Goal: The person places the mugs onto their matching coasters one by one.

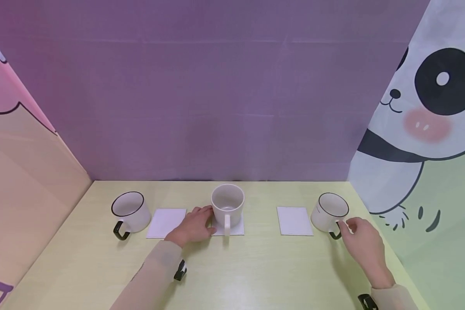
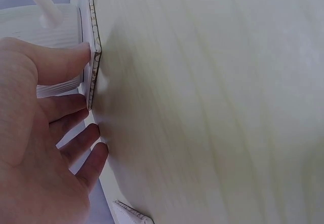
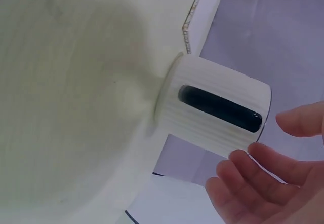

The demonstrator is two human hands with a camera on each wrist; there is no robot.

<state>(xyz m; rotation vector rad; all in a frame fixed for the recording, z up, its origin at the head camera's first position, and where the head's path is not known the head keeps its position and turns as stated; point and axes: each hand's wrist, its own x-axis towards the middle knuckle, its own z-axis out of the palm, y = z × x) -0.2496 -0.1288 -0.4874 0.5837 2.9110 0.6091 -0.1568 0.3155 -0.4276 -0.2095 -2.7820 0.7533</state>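
Note:
A plain white mug (image 1: 222, 211) stands on the middle square white coaster (image 1: 237, 230), its white handle facing me. My left hand (image 1: 195, 226) is at that coaster's left side. In the left wrist view, the thumb (image 2: 66, 64) touches the coaster's edge near a corner, and the other fingers extend beside it, fairly straight. Far right, a white mug (image 1: 325, 217) with a dark rim and black handle (image 3: 220, 108) stands upright on the table. My right hand (image 1: 366, 245) is beside its handle, thumb and fingers spread apart near the rim, gripping nothing.
A matching black-handled mug (image 1: 137, 215) stands at the left of the table (image 1: 255, 271). Beside it lies a white coaster (image 1: 164, 221); another coaster (image 1: 294, 221) lies left of the right mug. A purple backdrop (image 1: 224, 94) rises behind the table, with printed side panels.

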